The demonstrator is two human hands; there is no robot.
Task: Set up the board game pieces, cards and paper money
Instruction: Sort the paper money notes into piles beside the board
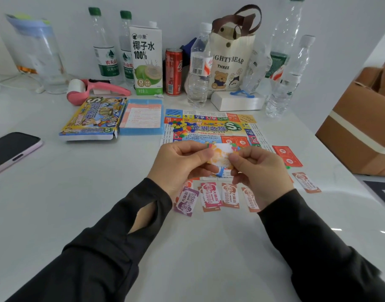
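Both hands are at frame centre, above the near edge of the game board [211, 129]. The left hand [178, 162] and right hand [259, 168] each pinch an end of one small orange-and-white card [221, 158] with thumb and curled fingers; can't tell if it is a single card or a thin stack. The board lies flat on the white table [56, 203], with a loose pile of coloured plastic pieces [180, 127] on its upper left part. Red cards [287, 155] sit at the board's right edge. Paper money notes [209, 196] lie in a row just below the hands, a purple note [186, 201] at the left end. Left of the board, the blue tray [141, 116] holds a printed sheet, and the game box [93, 118] beside it lies flat, inside not visible. Along the top are two green-capped bottles [104, 46], a coconut water carton [146, 59], a red can [173, 71] and a clear bottle [199, 68]; fill levels are unclear. The contents of the tote bag [230, 59] are hidden. The cardboard box [361, 127] at the right edge has its flaps up, inside unseen. A phone [10, 151] lies at mid left.
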